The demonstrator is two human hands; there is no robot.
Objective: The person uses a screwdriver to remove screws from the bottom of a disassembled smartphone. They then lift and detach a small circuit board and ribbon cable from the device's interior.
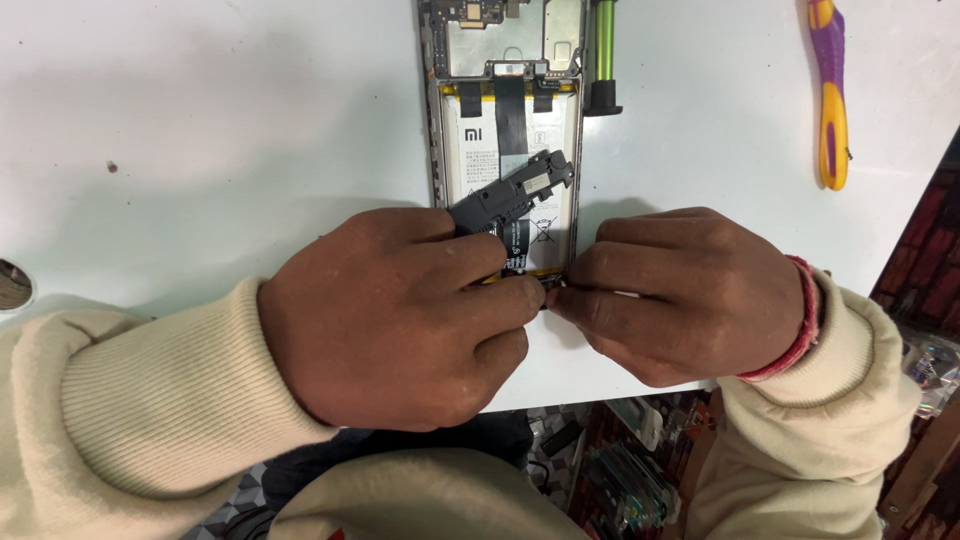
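Nearest the viewer, two cream ribbed sleeves (150, 400) lead to the hands, which meet at the near end of an opened phone (507, 150) lying face down on the white counter (220, 120). The left hand (400, 315) is curled nearly closed, its thumb and forefinger pinched at the phone's lower edge. The right hand (680, 295), a red thread (800, 320) at its wrist, is likewise closed down, fingertips pressed against those of the left; what tiny part they grip between them cannot be made out. Just beyond the left knuckles, a dark plastic cover piece (515, 190) lies tilted across the phone's white battery (480, 150), apparently loose. The step in hand appears to be freeing or seating a small part at the phone's bottom end; the next move probably calls for a fine, steady pinch. Farther along the phone, black ribbon cables and the circuit board show. Right of the phone's far end lies a green tool (603, 50), and farther right a purple-and-yellow tool (830, 90).
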